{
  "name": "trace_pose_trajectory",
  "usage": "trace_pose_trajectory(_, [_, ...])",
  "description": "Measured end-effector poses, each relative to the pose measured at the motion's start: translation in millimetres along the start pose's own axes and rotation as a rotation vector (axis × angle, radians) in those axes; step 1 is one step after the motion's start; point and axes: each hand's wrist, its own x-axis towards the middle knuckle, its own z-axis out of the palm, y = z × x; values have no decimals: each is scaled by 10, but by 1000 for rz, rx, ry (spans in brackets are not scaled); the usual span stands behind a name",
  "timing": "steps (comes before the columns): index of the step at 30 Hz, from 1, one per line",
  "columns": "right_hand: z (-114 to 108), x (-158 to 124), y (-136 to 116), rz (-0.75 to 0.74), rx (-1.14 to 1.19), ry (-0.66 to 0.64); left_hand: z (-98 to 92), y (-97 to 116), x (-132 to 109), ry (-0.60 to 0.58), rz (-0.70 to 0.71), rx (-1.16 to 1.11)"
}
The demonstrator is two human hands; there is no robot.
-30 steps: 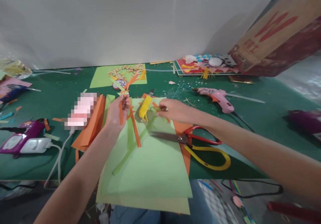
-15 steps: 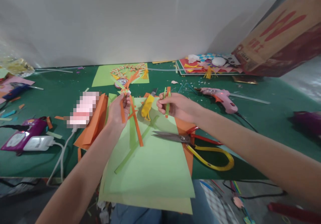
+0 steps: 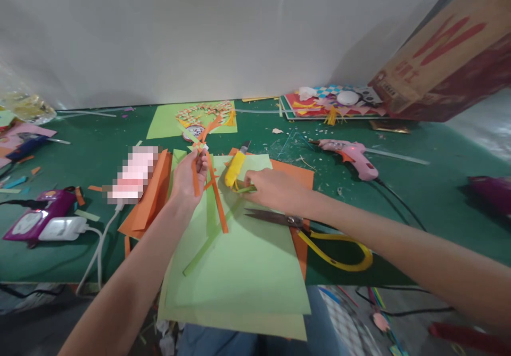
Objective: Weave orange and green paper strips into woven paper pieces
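One strip (image 3: 248, 189) now lower in right hand (image 3: 275, 188)

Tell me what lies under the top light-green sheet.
A yellower green sheet sticks out along its near edge; orange paper shows past its right edge. Whatever else lies beneath is covered.

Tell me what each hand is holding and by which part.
Left hand: woven orange-and-green strips, near their crossing. Right hand: apparently a green strip; exact grip hidden.
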Motion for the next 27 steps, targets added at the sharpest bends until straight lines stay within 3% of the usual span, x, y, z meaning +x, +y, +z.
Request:
trace_pose_trajectory(13, [-133,143,-6,-112,-133,-107,-22,34,22,-10,31,-42])
trace_pose_trajectory(18, [-257,74,160,-26,-192,-214,-46,127,29,-11,34,-151])
trace_pose_trajectory(22, [-428,44,267,12,-173,-187,-75,201,39,-18,31,-212])
trace_pose_trajectory(27, [-518,209,22,-234,-27,-76,-100,263,48,-27,22,-255])
